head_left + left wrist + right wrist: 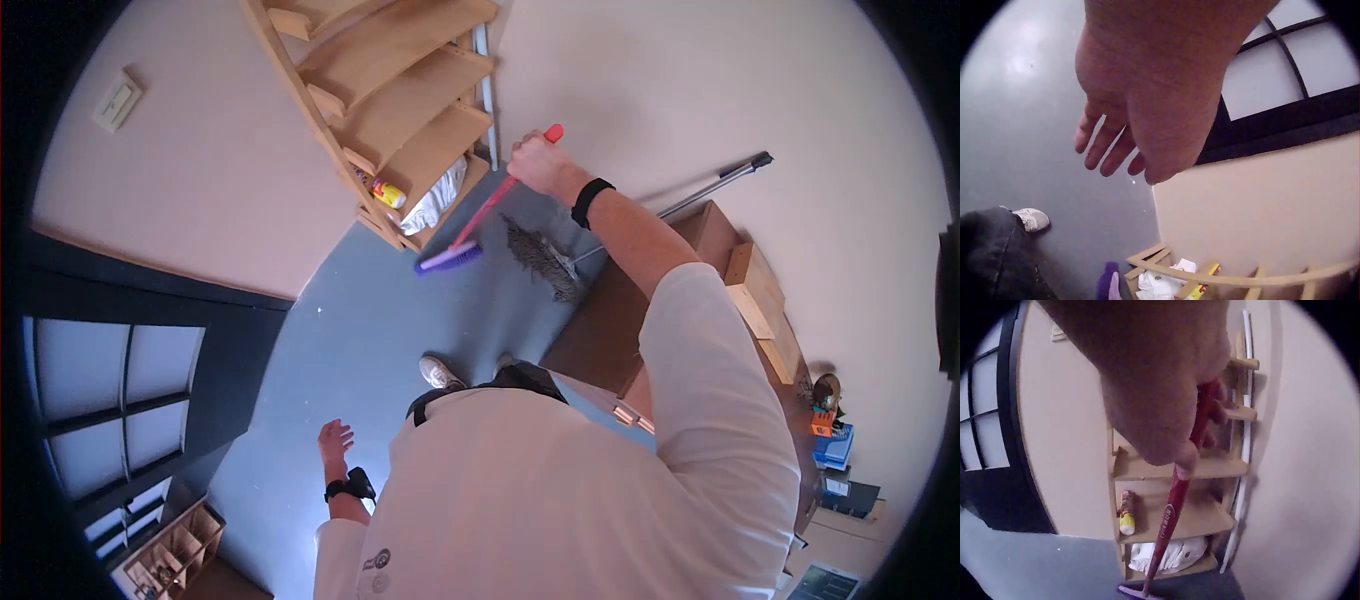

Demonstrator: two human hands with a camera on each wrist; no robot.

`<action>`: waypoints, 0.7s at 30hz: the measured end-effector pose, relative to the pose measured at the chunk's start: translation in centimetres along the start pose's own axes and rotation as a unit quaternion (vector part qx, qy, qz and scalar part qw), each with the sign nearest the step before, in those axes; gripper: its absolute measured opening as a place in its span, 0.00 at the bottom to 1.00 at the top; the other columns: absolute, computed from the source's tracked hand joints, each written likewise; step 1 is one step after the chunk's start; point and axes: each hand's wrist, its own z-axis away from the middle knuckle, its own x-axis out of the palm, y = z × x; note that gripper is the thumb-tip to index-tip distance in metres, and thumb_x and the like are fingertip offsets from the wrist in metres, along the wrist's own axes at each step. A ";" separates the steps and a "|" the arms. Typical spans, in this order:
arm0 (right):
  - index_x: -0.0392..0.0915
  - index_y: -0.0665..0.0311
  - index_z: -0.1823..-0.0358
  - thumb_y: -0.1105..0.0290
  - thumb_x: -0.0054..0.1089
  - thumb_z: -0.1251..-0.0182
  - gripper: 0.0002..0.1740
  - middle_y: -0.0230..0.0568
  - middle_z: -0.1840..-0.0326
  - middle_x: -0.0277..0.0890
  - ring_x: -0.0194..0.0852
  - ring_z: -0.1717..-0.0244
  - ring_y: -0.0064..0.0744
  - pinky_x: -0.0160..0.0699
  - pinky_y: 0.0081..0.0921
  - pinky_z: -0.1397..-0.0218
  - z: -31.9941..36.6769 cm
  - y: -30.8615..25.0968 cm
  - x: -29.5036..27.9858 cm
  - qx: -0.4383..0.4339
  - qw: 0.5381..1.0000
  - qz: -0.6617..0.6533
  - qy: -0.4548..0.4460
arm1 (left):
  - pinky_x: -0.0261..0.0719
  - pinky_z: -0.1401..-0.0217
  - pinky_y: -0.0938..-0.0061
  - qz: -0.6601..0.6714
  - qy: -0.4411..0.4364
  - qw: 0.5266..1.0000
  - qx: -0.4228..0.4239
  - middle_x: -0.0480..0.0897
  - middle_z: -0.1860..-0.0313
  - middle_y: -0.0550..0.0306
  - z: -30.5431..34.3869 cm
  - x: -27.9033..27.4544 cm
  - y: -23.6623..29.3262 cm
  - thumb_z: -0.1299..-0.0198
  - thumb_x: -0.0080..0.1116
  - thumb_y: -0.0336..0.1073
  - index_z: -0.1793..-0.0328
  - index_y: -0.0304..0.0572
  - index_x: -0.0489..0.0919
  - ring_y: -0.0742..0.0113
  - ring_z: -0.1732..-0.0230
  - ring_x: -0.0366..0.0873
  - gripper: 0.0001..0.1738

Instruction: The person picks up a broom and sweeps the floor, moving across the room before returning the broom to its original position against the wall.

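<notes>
My right hand [543, 165] grips the upper part of a red broom handle [486, 213], with the handle's end sticking out above the fist. At the lower end the purple broom head [450, 259] rests on the grey floor by the wooden shelf. In the right wrist view the fingers of the right hand [1166, 406] curl round the red handle [1170, 515]. My left hand [336, 440] hangs low at my side, holding nothing; in the left wrist view the left hand [1141, 106] has its fingers extended and slightly apart.
A wooden shelf [420, 80] holds a yellow bottle [388, 194] and white cloth [437, 200]. A grey mop [540, 262] leans by a brown cabinet [600, 330] on the right. A dark door [230, 350] with panes is at the left. My shoe [437, 372] stands on the floor.
</notes>
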 end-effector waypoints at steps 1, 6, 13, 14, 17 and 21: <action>0.80 0.56 0.79 0.68 0.55 0.54 0.05 0.34 0.76 0.78 0.78 0.68 0.32 0.72 0.30 0.65 0.1 0.0 0.0 0.001 1.000 -0.002 -0.004 | 0.74 0.67 0.71 0.021 0.010 1.000 -0.003 0.79 0.61 0.52 0.0 0.0 0.1 0.42 0.50 0.44 0.51 0.43 0.72 0.62 0.64 0.78 0.17; 0.78 0.58 0.81 0.68 0.54 0.56 0.05 0.36 0.74 0.73 0.75 0.66 0.34 0.73 0.31 0.64 2.0 1.2 1.3 -0.005 0.997 -0.034 0.072 | 0.74 0.67 0.70 0.051 -0.042 0.997 -0.043 0.79 0.61 0.51 0.0 0.9 -3.9 0.43 0.51 0.44 0.51 0.44 0.71 0.61 0.65 0.78 0.17; 0.78 0.60 0.80 0.69 0.57 0.56 0.04 0.39 0.75 0.75 0.77 0.68 0.38 0.74 0.34 0.66 7.8 8.7 2.9 0.056 0.994 -0.090 -0.007 | 0.74 0.63 0.63 -0.121 -0.108 0.987 0.007 0.78 0.59 0.49 2.7 3.4 -7.2 0.45 0.51 0.44 0.49 0.43 0.69 0.56 0.61 0.77 0.20; 0.78 0.61 0.79 0.69 0.58 0.57 0.04 0.41 0.74 0.76 0.77 0.68 0.40 0.75 0.35 0.65 8.7 10.1 3.5 0.082 0.990 -0.108 -0.050 | 0.74 0.63 0.63 -0.116 -0.101 0.988 0.006 0.78 0.59 0.49 3.8 4.5 -6.1 0.45 0.51 0.44 0.49 0.43 0.69 0.56 0.61 0.77 0.20; 0.79 0.61 0.78 0.69 0.60 0.60 0.06 0.44 0.72 0.78 0.78 0.66 0.41 0.76 0.36 0.64 11.0 13.7 7.0 0.118 0.977 -0.126 -0.124 | 0.75 0.64 0.65 -0.058 -0.008 0.996 -0.073 0.78 0.58 0.48 5.8 8.4 -1.3 0.42 0.49 0.43 0.47 0.41 0.68 0.57 0.61 0.77 0.20; 0.79 0.59 0.77 0.68 0.60 0.59 0.06 0.42 0.72 0.78 0.78 0.65 0.40 0.77 0.36 0.64 13.6 16.4 19.5 0.122 0.974 -0.118 -0.151 | 0.76 0.66 0.68 0.008 0.020 0.998 -0.062 0.79 0.61 0.50 5.7 12.2 1.9 0.41 0.50 0.44 0.50 0.41 0.70 0.61 0.64 0.79 0.18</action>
